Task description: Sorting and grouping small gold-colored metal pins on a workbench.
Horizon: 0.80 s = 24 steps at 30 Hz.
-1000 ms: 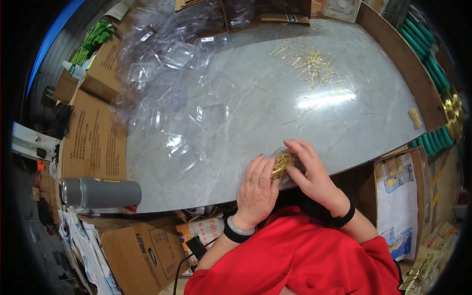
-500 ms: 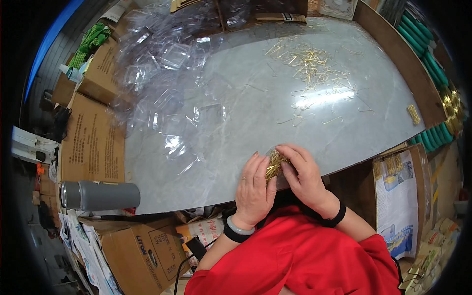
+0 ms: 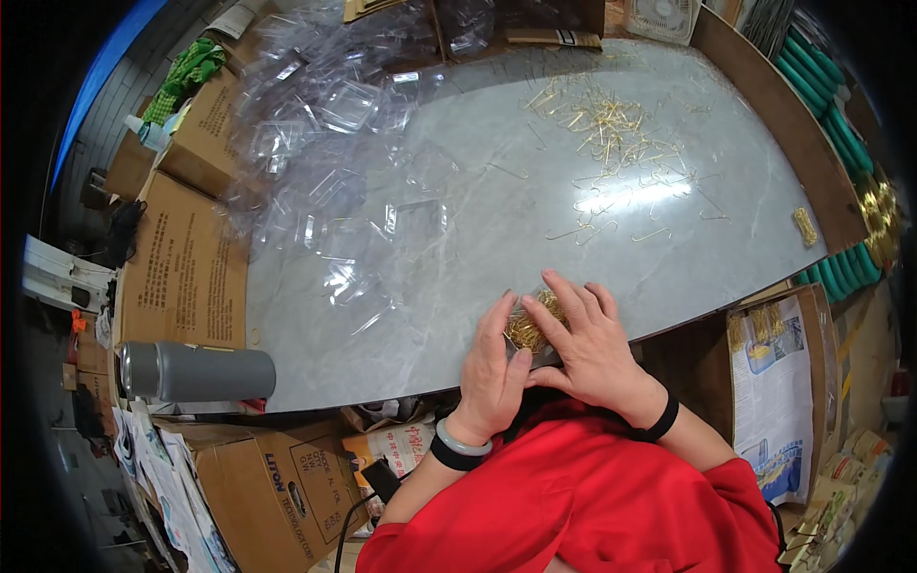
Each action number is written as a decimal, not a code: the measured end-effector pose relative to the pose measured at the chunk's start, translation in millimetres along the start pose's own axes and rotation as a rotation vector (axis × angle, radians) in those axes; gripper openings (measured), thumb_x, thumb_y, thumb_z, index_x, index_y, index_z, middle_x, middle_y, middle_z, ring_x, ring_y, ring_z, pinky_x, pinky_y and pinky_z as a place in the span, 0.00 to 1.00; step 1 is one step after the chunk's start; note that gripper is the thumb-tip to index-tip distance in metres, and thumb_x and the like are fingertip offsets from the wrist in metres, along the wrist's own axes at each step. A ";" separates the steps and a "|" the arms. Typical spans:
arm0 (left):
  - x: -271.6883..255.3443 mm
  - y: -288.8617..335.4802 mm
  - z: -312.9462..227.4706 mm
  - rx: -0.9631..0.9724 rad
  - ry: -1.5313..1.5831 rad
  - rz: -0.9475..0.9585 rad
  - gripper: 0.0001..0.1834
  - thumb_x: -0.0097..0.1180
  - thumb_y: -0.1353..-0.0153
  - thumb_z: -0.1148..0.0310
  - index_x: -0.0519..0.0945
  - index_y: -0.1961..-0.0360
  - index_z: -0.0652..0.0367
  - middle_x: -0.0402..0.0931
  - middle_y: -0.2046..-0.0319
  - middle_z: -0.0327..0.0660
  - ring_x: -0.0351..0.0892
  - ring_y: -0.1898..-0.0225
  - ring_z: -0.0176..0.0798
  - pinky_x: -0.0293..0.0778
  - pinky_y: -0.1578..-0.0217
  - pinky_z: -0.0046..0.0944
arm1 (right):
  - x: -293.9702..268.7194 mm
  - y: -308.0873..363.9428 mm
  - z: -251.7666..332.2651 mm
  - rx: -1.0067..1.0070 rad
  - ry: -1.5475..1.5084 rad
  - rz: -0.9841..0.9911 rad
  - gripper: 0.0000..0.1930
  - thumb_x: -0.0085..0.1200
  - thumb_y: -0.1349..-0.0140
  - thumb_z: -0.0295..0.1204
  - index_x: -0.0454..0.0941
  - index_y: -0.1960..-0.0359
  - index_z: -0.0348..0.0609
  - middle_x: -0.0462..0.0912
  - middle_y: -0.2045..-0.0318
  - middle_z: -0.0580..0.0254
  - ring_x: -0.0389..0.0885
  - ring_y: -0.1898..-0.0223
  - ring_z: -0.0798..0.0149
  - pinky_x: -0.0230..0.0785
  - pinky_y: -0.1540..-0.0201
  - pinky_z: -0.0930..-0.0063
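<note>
At the near edge of the table, a bunch of gold wire hooks (image 3: pixel 533 328) sits between my two hands, in what looks like a clear plastic box (image 3: pixel 545 357). My left hand (image 3: pixel 492 368) grips its left side, the fingers pointing up and the thumb at the near edge. From the right, my right hand (image 3: pixel 597 349) closes around it, with fingers reaching over the hooks and the thumb along the near side. My palms hide part of the box. Farther off, a loose pile of gold hooks (image 3: pixel 611 119) lies scattered on the grey table (image 3: pixel 458 286).
Many clear plastic boxes (image 3: pixel 349 107) are heaped at the table's left. A grey bottle (image 3: pixel 215 373) lies near cardboard cartons (image 3: pixel 186 267). A small gold bundle (image 3: pixel 804 226) rests by the raised right edge (image 3: pixel 793 124). Lower right stands a paper-covered board (image 3: pixel 772 392).
My right fingers have stretched farther over the hooks, and my left hand has tilted more upright. The bunch now shows wider between my hands.
</note>
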State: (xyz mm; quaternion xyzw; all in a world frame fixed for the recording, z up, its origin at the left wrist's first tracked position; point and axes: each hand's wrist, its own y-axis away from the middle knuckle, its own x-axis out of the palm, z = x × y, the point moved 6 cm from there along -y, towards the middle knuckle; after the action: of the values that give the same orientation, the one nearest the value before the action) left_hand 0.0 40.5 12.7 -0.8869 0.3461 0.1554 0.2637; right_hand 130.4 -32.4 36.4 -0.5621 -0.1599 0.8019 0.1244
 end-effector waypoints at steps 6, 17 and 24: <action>-6.2 -0.2 1.7 0.033 0.279 -0.004 0.46 0.29 0.24 0.37 0.51 0.24 0.70 0.52 0.26 0.60 0.55 0.25 0.60 0.54 0.27 0.54 | 6.9 -7.0 8.5 0.053 -0.064 -0.098 0.37 0.72 0.52 0.47 0.77 0.38 0.53 0.69 0.33 0.50 0.72 0.42 0.49 0.60 0.40 0.54; -11.6 4.6 8.6 0.012 0.184 -0.119 0.36 0.32 0.21 0.49 0.57 0.26 0.71 0.54 0.27 0.58 0.55 0.25 0.58 0.54 0.27 0.54 | -19.2 -4.0 -4.7 0.136 0.034 -0.250 0.30 0.67 0.51 0.40 0.80 0.42 0.55 0.74 0.37 0.56 0.72 0.45 0.49 0.62 0.42 0.54; -9.7 -0.9 -10.9 0.028 -0.079 -0.068 0.27 0.45 0.24 0.64 0.67 0.32 0.73 0.62 0.31 0.60 0.62 0.29 0.61 0.60 0.31 0.52 | -19.9 -0.3 -4.7 0.161 0.065 -0.282 0.31 0.66 0.49 0.40 0.79 0.40 0.54 0.72 0.34 0.57 0.71 0.43 0.47 0.60 0.41 0.53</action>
State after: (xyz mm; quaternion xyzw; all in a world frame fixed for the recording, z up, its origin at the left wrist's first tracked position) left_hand -5.3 39.9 26.4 -0.8876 0.3071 0.1763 0.2945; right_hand 141.6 -39.1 52.1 -0.5479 -0.1681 0.7681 0.2855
